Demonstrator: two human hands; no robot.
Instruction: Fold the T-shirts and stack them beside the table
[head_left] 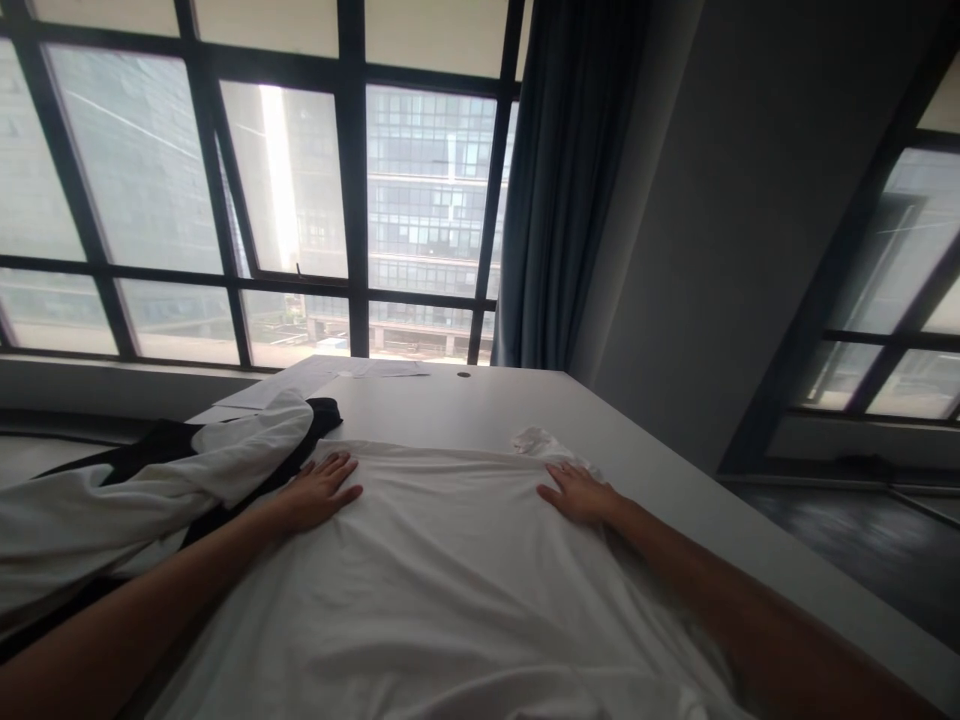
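While spread flat, white shirt (450, 560) lies under both hands.

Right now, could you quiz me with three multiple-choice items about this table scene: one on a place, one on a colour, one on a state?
1. Where does the pile of other clothes lie?
A. left of the spread cloth
B. right of it
C. on the floor

2. What colour is the spread cloth?
A. blue
B. white
C. red

3. How are the hands?
A. clenched in fists
B. lifted in the air
C. flat, palms down

Answers:
1 A: the pile of clothes sits beside the left hand.
2 B: the spread cloth on the table is white.
3 C: both it and the right hand press on the cloth, fingers open.
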